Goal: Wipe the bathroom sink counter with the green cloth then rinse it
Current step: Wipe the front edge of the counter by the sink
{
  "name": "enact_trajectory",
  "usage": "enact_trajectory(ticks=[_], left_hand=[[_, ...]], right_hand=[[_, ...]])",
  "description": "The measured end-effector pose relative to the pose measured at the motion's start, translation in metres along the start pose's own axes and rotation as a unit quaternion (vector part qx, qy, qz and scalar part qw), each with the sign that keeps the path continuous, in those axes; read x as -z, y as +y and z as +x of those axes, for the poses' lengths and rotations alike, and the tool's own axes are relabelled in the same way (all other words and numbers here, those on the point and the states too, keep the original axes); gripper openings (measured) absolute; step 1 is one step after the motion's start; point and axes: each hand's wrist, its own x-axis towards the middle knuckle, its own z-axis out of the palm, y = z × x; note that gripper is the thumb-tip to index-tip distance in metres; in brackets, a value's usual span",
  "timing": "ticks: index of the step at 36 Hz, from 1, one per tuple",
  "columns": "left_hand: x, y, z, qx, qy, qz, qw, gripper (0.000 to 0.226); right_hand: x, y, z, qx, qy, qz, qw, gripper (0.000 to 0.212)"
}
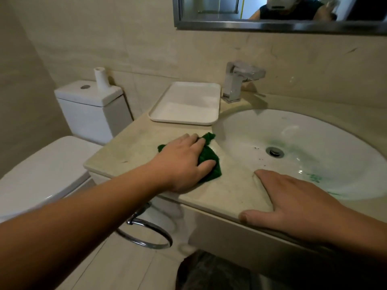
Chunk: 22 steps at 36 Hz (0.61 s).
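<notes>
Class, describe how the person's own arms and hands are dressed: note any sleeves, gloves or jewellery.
The left hand and right hand are bare, as are both forearms to the frame's edge: no sleeves, gloves, watch or bracelet. No rings show on the visible fingers. The right thumbnail looks short and unpainted.

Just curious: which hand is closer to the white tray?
Left. The left hand presses the green cloth in front of the white tray; the right hand rests farther off, on the counter's front edge.

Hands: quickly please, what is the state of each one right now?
Left hand: open, pressing the green cloth flat onto the counter.
Right hand: open, resting flat on the counter's front edge, holding nothing.
</notes>
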Motion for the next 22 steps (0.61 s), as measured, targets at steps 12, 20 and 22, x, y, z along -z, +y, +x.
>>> enact_trajectory(ticks=[12, 20, 22], left_hand=[[-0.019, 0.082, 0.010, -0.135, 0.037, -0.008, 0.990, 0.063], [-0.030, 0.103, -0.048, -0.203, 0.019, 0.007, 0.979, 0.083], [-0.028, 0.113, -0.039, -0.212, 0.016, 0.007, 0.977, 0.081]], right_hand=[[-0.004, 0.006, -0.001, 0.015, 0.048, 0.033, 0.998, 0.088], [0.023, 0.036, -0.013, 0.086, -0.065, 0.035, 0.994, 0.102], [0.028, 0.044, -0.019, 0.086, -0.089, 0.044, 0.991, 0.101]])
